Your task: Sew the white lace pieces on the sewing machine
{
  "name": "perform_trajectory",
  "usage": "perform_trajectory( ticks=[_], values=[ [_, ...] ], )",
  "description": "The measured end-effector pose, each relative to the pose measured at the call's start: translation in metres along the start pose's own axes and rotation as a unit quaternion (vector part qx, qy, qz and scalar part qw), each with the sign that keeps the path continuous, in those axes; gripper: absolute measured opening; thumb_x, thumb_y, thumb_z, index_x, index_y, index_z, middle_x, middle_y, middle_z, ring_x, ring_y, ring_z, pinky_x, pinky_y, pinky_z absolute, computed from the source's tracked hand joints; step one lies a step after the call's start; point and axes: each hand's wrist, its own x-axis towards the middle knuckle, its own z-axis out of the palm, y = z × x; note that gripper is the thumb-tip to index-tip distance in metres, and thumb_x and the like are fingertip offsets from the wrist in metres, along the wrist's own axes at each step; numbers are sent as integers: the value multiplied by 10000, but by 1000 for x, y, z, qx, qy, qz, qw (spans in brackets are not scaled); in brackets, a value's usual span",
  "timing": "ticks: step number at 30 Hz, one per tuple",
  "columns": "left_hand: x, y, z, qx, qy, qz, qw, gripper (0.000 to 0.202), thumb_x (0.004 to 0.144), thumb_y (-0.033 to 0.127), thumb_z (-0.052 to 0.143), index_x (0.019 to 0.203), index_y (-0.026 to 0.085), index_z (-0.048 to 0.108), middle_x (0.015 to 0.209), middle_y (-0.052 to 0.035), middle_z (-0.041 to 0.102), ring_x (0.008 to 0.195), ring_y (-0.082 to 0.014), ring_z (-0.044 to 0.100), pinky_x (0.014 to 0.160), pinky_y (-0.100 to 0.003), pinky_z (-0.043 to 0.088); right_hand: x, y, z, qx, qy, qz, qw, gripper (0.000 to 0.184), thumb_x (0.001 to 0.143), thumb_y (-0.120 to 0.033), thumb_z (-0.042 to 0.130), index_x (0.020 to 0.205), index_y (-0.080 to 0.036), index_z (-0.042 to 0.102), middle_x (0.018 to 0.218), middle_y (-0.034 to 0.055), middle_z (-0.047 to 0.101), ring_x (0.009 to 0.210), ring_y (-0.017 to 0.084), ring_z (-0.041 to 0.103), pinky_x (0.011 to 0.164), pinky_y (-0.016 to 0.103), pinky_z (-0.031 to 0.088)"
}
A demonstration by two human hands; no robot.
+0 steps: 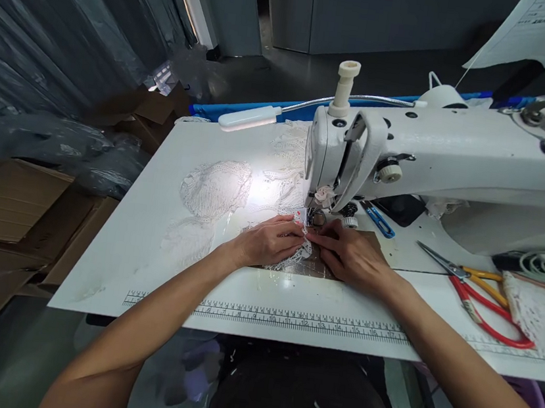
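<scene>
A piece of white lace [290, 262] lies beneath the presser foot [311, 217] of a white sewing machine [438, 151]. My left hand [270, 240] rests over the lace from the left, its fingers together and bent onto it. From the right, my right hand [353, 253] meets it, with the index finger and thumb closed on the lace's edge just in front of the foot. The two hands' fingertips nearly touch, and the needle point is hard to make out. Under the right hand is a brownish metal plate [329, 267].
More lace pieces [217, 190] lie to the left under a bright lamp [249, 118]. Right of the hands are a blue cutter [378, 220], red-handled scissors [483, 303] and folded lace [534, 315]. A printed ruler [268, 317] runs along the front edge. Cardboard boxes [9, 205] stand left of the table.
</scene>
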Motion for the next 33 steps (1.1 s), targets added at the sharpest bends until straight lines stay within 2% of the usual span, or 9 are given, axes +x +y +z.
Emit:
perform_trajectory(
  ticks=[4, 6, 11, 15, 18, 22, 25, 28, 33],
  values=[
    [0, 0, 0, -4, 0, -7, 1000, 97, 903, 119, 563, 952, 142, 644, 956, -59, 699, 967, -142, 659, 987, -383, 530, -4, -2, -5, 50, -4, 23, 998, 381, 926, -214, 438, 1263, -244, 614, 1129, 105, 579, 963, 203, 603, 862, 394, 529],
    [0, 0, 0, -3, -2, -6, 1000, 93, 905, 123, 561, 944, 136, 644, 955, -63, 700, 975, -146, 659, 985, -374, 531, -5, -2, -7, 56, -8, 9, 998, 369, 922, -208, 445, 1236, -247, 636, 1105, 101, 583, 965, 200, 595, 865, 389, 525],
    [1, 1, 0, 1, -8, -17, 1000, 95, 920, 150, 545, 917, 149, 639, 937, -54, 698, 988, -148, 657, 962, -361, 541, -5, -2, -5, 12, -22, -59, 998, 346, 907, -188, 462, 1167, -242, 683, 1051, 114, 579, 971, 229, 552, 851, 420, 512],
    [0, 1, 0, 9, -8, -12, 1000, 93, 916, 145, 545, 924, 150, 638, 956, -55, 695, 999, -142, 651, 989, -360, 515, -5, -1, -1, -18, -28, -53, 998, 351, 911, -193, 466, 1196, -247, 664, 1071, 122, 561, 961, 235, 550, 840, 439, 511],
    [0, 2, -4, 25, -11, -20, 999, 101, 920, 187, 539, 935, 165, 636, 961, -38, 693, 986, -147, 648, 1020, -414, 471, -6, 0, 1, -34, -34, -54, 997, 354, 907, -197, 478, 1214, -248, 648, 1073, 125, 553, 953, 238, 551, 831, 448, 510],
    [3, 4, -9, 81, -4, -59, 995, 109, 917, 226, 542, 917, 169, 635, 930, -34, 701, 861, -158, 640, 824, -377, 494, -8, -2, 2, -55, -46, -57, 996, 366, 907, -202, 485, 1247, -248, 614, 1088, 122, 541, 977, 246, 533, 852, 462, 498],
    [5, 6, -11, 117, -31, -57, 991, 133, 922, 243, 533, 952, 166, 638, 1012, -50, 700, 837, -168, 610, 743, -352, 456, -8, -4, 3, -74, -47, -61, 994, 360, 921, -213, 466, 1253, -246, 602, 1081, 123, 537, 981, 252, 523, 846, 464, 498],
    [6, 7, -11, 143, -76, -64, 985, 203, 939, 273, 498, 1020, 145, 633, 1119, -83, 672, 855, -186, 585, 748, -362, 435, -8, -4, 3, -85, -40, -69, 993, 347, 922, -213, 461, 1233, -240, 612, 1081, 125, 533, 989, 258, 515, 843, 458, 497],
    [4, 8, -9, 148, -114, -81, 979, 281, 962, 310, 451, 1066, 116, 625, 1139, -104, 654, 901, -204, 565, 787, -372, 426, -8, -4, 4, -93, -31, -78, 992, 337, 914, -221, 478, 1222, -235, 617, 1077, 123, 535, 976, 248, 514, 843, 453, 496]
  ],
)
